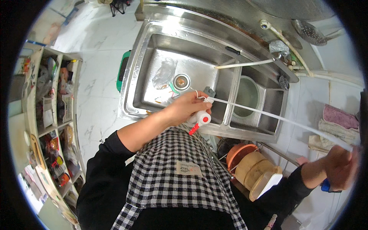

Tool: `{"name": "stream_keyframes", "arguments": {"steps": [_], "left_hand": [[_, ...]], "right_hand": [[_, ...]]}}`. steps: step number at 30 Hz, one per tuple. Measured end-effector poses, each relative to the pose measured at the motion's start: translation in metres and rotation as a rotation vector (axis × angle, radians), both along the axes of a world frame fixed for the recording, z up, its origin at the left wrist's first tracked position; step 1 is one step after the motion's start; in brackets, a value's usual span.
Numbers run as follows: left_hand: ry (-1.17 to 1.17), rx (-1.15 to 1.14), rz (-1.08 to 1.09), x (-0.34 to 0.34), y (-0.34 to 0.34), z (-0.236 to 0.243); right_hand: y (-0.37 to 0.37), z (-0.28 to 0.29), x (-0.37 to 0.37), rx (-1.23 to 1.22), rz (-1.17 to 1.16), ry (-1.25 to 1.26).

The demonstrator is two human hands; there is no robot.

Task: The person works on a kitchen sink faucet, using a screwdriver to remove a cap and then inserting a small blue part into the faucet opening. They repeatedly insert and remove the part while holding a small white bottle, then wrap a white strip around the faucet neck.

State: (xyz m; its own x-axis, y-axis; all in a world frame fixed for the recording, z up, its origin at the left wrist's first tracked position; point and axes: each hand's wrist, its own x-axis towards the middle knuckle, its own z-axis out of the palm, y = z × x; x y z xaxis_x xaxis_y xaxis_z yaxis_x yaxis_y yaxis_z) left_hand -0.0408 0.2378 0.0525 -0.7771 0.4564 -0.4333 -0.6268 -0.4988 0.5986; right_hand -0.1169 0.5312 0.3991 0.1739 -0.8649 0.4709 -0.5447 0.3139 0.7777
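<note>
My left hand [188, 108] is closed above the sink's near edge, its fingers around a small white plastic piece with a red lever and red round end [203, 119]. It looks like a plastic tap, though part of it is hidden by the fingers. A thin white strip [268, 114] runs taut from the left fingertips toward the far right. At its other end my right hand [340, 168], blurred and near the picture's rim, is closed on the strip. A loose loop of white strip [194, 92] curls over the left fingers.
The steel sink [132, 76] has two basins; the larger holds a clear plastic bag [164, 74] beside the drain [181, 81]. A round pale tub [245, 96] stands in the smaller basin. Pots [255, 168] sit below at right; crowded shelves [57, 126] stand at left.
</note>
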Motion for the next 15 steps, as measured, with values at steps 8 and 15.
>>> {"name": "stream_keyframes", "arguments": {"steps": [8,15], "left_hand": [[0.010,0.266,0.219,-0.011,-0.042,-0.002],[-0.024,0.266,0.238,-0.025,-0.072,0.009]], "right_hand": [[0.097,-0.085,0.062,-0.069,-0.431,-0.009],[0.099,-0.127,0.087,0.061,-0.455,-0.235]]}}
